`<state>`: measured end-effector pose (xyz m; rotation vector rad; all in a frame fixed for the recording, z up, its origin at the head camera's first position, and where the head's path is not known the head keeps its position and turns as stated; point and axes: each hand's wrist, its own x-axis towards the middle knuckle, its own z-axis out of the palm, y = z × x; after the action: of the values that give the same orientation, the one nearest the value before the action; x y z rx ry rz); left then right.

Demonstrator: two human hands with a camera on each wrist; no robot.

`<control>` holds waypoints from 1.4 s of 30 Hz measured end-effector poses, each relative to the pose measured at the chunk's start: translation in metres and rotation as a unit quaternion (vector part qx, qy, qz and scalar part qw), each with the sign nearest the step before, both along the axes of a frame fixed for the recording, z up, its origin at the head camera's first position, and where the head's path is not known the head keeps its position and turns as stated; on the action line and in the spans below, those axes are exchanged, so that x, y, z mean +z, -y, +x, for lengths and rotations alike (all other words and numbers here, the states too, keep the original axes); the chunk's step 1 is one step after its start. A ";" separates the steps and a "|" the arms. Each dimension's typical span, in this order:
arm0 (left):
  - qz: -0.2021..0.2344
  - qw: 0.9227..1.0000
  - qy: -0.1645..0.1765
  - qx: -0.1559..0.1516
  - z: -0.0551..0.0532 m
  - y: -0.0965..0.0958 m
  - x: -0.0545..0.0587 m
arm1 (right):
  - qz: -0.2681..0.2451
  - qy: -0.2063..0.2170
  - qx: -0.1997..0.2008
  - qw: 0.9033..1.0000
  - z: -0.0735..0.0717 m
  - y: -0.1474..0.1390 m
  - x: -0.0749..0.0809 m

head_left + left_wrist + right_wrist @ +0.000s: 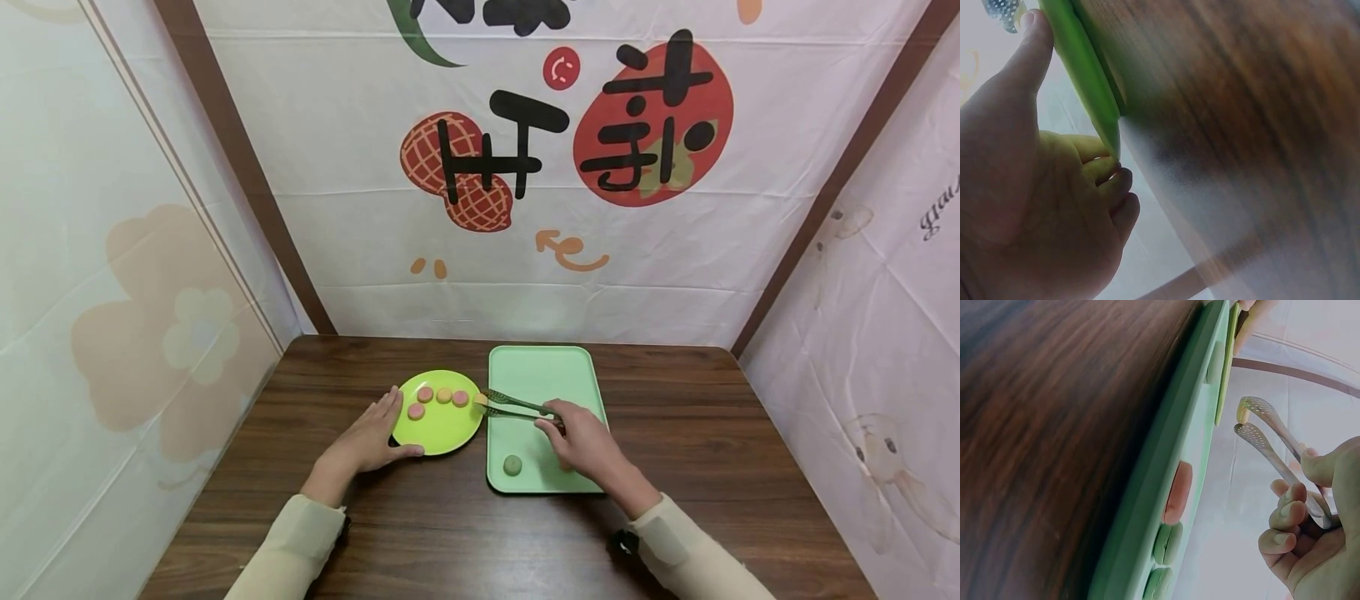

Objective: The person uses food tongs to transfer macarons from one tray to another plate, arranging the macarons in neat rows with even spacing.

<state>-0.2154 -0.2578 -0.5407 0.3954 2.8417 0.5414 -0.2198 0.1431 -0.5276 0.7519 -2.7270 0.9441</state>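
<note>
My right hand (585, 442) holds metal tongs (521, 404) with perforated tips. Between the tips is a yellow macaron (1243, 414), above the right rim of a lime-green plate (438, 437). Three pink macarons and one yellow macaron (445, 395) lie on the plate's far and left part. My left hand (367, 437) rests against the plate's left side, fingers extended along the rim and thumb at the front edge. Beside the plate is a mint-green tray (540, 367). On it sits a green macaron (512, 465); my right hand mostly hides others there in the head view.
The right wrist view shows a pink macaron (1178, 492) and green macarons (1168, 544) along the tray's rim. Both plate and tray stand on a dark wooden table (675, 417). Printed cloth walls (360, 233) close off the back and sides.
</note>
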 end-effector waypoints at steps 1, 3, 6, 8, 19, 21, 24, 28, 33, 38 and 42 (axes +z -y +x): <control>0.001 1.000 -0.001 -0.001 0.000 0.000 0.000 | 0.002 -0.003 0.003 1.000 0.000 0.001 0.000; 0.002 1.000 0.000 -0.001 0.000 0.000 0.001 | 0.004 -0.009 0.008 1.000 0.000 0.004 -0.001; 0.004 1.000 0.000 -0.001 0.000 0.001 0.001 | 0.011 -0.022 0.017 1.000 -0.001 0.008 -0.002; 0.002 1.000 0.000 -0.001 0.000 0.001 0.001 | 0.013 -0.030 0.021 0.999 -0.001 0.011 -0.001; 0.000 1.000 -0.003 0.000 -0.001 0.001 0.001 | 0.004 -0.022 0.043 0.999 -0.002 0.028 -0.002; -0.001 1.000 -0.004 -0.001 -0.001 0.001 0.001 | 0.006 -0.018 0.045 0.999 -0.002 0.031 -0.003; -0.003 1.000 -0.006 -0.002 -0.001 0.001 0.000 | 0.010 -0.017 0.046 0.999 -0.003 0.035 -0.004; -0.004 1.000 -0.010 -0.004 0.000 0.001 -0.001 | 0.017 -0.020 0.047 0.999 -0.005 0.040 -0.006; -0.004 1.000 -0.010 -0.003 0.000 0.001 0.000 | 0.021 -0.008 0.051 0.998 -0.007 0.044 -0.006; -0.003 1.000 -0.006 -0.002 0.000 0.000 0.001 | 0.023 -0.006 0.051 0.998 -0.008 0.048 -0.007; -0.004 1.000 -0.005 0.000 0.001 -0.001 0.001 | 0.024 -0.011 0.057 0.998 -0.011 0.052 -0.008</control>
<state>-0.2147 -0.2570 -0.5395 0.3977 2.8524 0.5280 -0.2308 0.0913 -0.5357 0.9309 -2.7225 0.8890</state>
